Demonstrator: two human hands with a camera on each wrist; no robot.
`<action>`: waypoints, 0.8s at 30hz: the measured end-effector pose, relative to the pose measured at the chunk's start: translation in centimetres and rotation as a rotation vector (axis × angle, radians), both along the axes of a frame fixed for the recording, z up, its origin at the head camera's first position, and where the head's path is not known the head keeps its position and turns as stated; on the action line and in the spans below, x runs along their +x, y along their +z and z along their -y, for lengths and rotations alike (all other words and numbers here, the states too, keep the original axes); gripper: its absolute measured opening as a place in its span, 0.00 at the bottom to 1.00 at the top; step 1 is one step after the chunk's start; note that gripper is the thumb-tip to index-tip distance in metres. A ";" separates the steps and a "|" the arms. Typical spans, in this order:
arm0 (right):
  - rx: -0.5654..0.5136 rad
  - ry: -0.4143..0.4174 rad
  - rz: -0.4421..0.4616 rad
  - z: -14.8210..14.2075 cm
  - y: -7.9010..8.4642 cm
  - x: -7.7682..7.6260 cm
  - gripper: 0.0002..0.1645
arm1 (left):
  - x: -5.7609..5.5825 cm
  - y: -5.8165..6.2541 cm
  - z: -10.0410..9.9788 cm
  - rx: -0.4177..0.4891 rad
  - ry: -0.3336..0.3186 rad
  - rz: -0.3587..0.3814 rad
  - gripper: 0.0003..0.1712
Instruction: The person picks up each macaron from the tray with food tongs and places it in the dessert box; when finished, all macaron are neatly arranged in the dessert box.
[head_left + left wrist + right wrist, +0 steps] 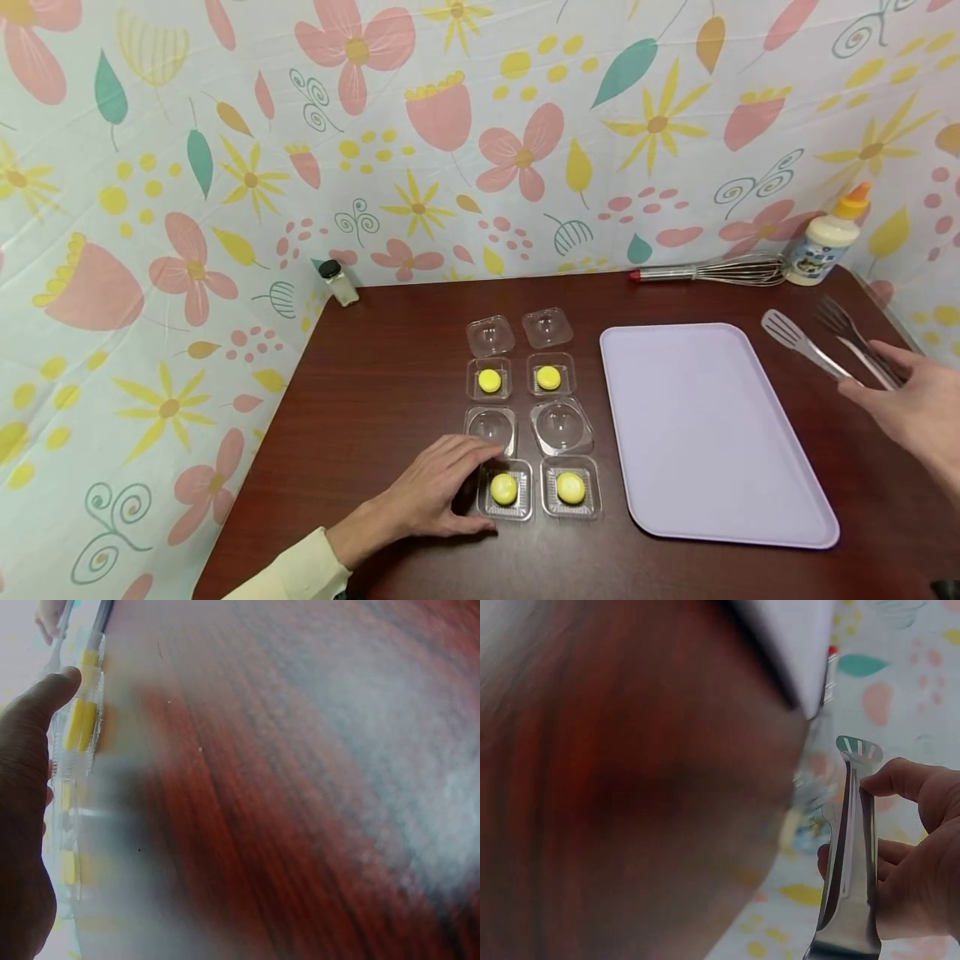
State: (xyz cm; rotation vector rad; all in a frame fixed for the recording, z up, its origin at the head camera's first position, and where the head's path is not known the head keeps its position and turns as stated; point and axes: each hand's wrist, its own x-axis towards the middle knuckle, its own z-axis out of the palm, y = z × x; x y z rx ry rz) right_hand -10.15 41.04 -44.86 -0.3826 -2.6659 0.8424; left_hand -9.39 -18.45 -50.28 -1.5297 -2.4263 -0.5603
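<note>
My left hand holds the near-left clear plastic box at its left side, thumb at the near corner and fingers over the hinge end. Inside that box sits a yellow macaron, its two layers showing edge-on in the left wrist view. Three more open boxes, each with a yellow macaron, stand beside and behind it, their domed lids folded back. Off to the right, my right hand grips metal tongs between thumb and fingers. The tongs' slotted ends are spread apart, with nothing between them.
A pale lilac tray lies between the boxes and my right hand. Along the back edge are a whisk and a white bottle with an orange cap. A small black-capped jar stands at the back left, against the flowered cloth.
</note>
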 end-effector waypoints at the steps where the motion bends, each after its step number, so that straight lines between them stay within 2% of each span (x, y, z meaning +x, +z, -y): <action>1: -0.012 -0.004 0.000 -0.4 -0.4 0.0 0.37 | 0.0 0.0 0.0 -0.001 -0.001 -0.003 0.56; 6: -0.024 -0.016 0.031 -1.9 -2.0 -0.1 0.36 | -0.1 0.0 0.1 -0.007 -0.002 -0.006 0.56; 13: -0.079 -0.004 0.023 -2.9 -3.6 -0.3 0.37 | -0.1 0.0 0.1 -0.011 0.000 -0.003 0.56; 24: -0.142 -0.006 0.039 -3.2 -4.4 -0.6 0.43 | -0.3 0.2 0.1 -0.004 -0.009 -0.013 0.57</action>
